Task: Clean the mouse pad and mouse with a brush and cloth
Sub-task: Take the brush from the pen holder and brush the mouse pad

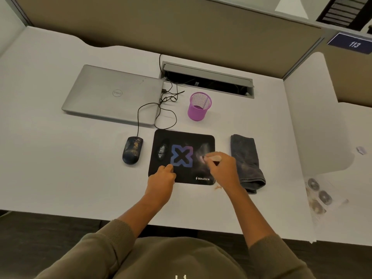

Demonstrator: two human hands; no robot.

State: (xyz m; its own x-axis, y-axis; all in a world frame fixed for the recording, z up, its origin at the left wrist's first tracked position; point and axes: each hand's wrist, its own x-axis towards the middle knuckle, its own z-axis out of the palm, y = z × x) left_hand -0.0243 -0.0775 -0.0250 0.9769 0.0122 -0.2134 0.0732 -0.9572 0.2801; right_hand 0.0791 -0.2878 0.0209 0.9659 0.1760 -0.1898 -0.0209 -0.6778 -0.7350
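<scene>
Brushing our dusty mouse pad (182,141)

Our right hand (222,168) grips the brush (214,158); our left hand (164,175), fingers curled, pins the pad's near edge.

The person wears an olive-green sweatshirt (171,256) of soft, thick fabric. Both sleeves are pushed up to near the elbows, bunching into loose folds, and the forearms are bare below them. A small pale marking (180,277) shows on the chest at the bottom edge. The hands carry no rings, watch or gloves.
</scene>
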